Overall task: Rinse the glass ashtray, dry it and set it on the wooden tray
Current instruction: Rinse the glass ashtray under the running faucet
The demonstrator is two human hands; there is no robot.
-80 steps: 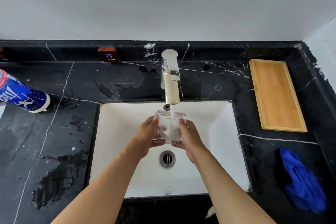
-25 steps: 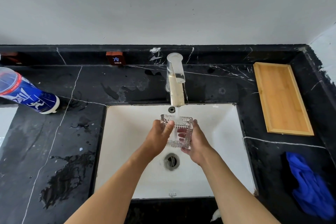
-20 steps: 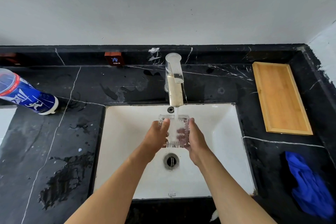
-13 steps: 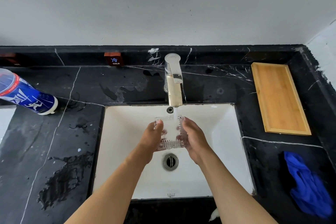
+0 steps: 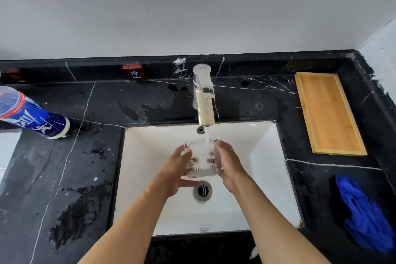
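Observation:
The square ribbed glass ashtray [image 5: 203, 159] is held over the white sink [image 5: 265, 156], under water running from the metal tap [image 5: 203, 96]. My left hand [image 5: 174, 169] grips its left side and my right hand [image 5: 229, 163] its right side. The stream falls into the ashtray's hollow. The wooden tray [image 5: 327, 113] lies bare on the black counter at the back right. A crumpled blue cloth [image 5: 364, 214] lies on the counter at the front right.
A blue and white bottle [image 5: 32, 118] stands at the left on the black marble counter [image 5: 64, 167], which has wet patches. A small COLD label [image 5: 134, 72] sits on the back ledge. The sink drain [image 5: 202, 191] is below the hands.
Both hands have kept turning and tilting the ashtray under the running water; it now faces up with its front edge toward me, held slightly lower in the sink.

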